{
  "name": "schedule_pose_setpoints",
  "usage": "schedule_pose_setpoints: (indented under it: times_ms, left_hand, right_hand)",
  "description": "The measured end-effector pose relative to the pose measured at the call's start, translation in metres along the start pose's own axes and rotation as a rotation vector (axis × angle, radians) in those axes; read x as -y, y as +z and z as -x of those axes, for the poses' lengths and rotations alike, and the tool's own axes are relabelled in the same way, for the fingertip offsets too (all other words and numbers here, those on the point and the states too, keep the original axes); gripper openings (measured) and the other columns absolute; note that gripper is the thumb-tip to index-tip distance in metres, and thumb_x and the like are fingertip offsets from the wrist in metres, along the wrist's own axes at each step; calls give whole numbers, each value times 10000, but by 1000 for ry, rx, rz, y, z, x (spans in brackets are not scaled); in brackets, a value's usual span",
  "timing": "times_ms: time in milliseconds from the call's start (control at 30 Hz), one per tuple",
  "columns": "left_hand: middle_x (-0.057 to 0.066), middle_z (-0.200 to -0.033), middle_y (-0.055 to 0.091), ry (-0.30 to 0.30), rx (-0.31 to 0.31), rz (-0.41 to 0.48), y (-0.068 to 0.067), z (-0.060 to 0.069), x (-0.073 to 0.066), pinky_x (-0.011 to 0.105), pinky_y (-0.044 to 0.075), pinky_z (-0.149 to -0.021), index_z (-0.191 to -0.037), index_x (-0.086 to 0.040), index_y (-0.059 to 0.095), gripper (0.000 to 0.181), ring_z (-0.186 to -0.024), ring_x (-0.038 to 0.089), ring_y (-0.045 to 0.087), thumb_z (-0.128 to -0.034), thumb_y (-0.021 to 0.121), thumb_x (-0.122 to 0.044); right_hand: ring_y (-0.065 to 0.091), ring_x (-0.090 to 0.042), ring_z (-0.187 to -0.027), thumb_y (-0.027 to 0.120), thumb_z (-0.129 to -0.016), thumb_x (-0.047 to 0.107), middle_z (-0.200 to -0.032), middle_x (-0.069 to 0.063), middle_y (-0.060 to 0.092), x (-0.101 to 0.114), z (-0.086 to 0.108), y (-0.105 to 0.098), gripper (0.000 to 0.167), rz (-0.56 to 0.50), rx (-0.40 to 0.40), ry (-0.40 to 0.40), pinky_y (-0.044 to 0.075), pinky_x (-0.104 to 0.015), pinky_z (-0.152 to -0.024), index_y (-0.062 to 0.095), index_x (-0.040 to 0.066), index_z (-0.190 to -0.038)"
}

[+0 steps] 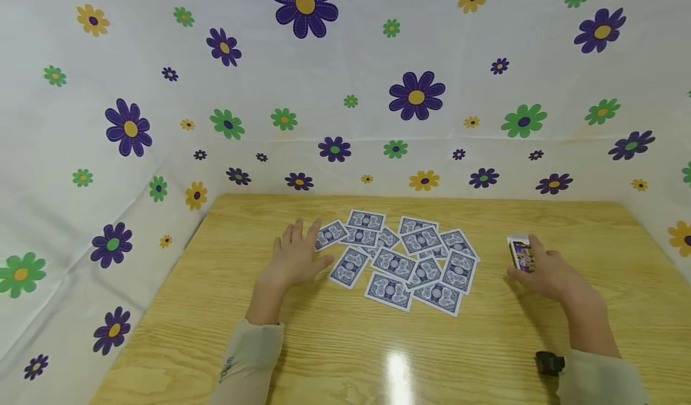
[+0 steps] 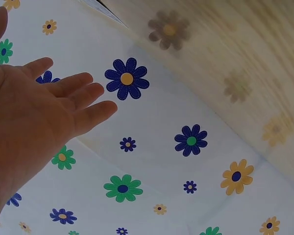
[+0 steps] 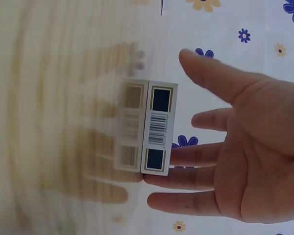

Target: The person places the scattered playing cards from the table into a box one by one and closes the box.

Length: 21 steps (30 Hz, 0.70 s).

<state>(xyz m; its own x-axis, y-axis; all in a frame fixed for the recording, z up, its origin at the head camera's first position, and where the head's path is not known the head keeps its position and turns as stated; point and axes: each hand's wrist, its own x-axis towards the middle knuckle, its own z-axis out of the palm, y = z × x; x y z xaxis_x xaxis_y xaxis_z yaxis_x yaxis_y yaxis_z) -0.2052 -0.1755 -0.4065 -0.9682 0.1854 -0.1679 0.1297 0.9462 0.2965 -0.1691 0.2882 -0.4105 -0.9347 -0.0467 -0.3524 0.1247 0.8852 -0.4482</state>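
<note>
Several playing cards (image 1: 393, 264) with blue-and-white backs lie face down, overlapping in a loose spread on the wooden table. At the left side of the spread is my left hand (image 1: 294, 261), fingers extended and thumb near the closest cards. Its palm looks bare in the left wrist view. Right of the spread, a small card box (image 1: 521, 255) lies on the table beside my right hand (image 1: 553, 278). In the right wrist view the box's barcoded side (image 3: 158, 129) shows, with the thumb apart from it and fairly straight fingers at its far side; contact is unclear.
A white cloth (image 1: 345, 117) printed with purple, green and yellow flowers stands behind the table (image 1: 335, 351) and along its sides. A black object (image 1: 549, 363) sits by the right sleeve. The glossy tabletop reflects light near the front.
</note>
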Motion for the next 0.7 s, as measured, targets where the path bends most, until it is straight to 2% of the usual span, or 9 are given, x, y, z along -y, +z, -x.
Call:
schedule_pose_setpoints:
  times_ms: [100,233,300,467,700]
  left_hand:
    - [282,-1622,21,-1,3,2,1,1,0,683,83,-1148,-1606,-146,89,864,-1476,508,36,-970,561,-490]
    - [288,-1618,35,13,-15,2,0,-1,-3,679,99,-1151,-1603,-136,107,846,-1476,505,45,-975,556,-480]
    - [287,-1619,33,21,-21,2,-2,-3,-5,674,98,-1154,-1602,-137,112,841,-1478,502,47,-975,557,-479]
    - [283,-1621,15,20,-1,-16,-5,-6,-7,668,86,-1158,-1604,-143,91,842,-1481,496,39,-980,550,-475]
    - [284,-1620,22,-5,49,-39,-2,-12,-2,661,74,-1162,-1599,-130,133,815,-1479,497,37,-981,545,-466]
  right_hand:
    - [499,-462,-951,590,-957,485,-1299,-503,309,-2,-2,1,1054,-2,-6,16,471,-578,-804,-90,-97,-1514]
    - [516,-375,-834,615,-949,449,-1113,-413,489,-3,-5,2,1034,16,-47,29,463,-463,-705,-37,-129,-1506]
    - [520,-371,-822,623,-944,439,-1101,-402,503,-3,-5,1,1023,29,-62,45,460,-454,-688,-11,-136,-1504]
    - [529,-402,-876,648,-926,398,-1209,-450,451,-1,-6,2,1013,38,-73,72,471,-494,-727,18,-153,-1497]
    - [527,-395,-868,680,-847,267,-1173,-433,462,-2,-5,2,989,29,-104,58,462,-447,-684,65,-183,-1478]
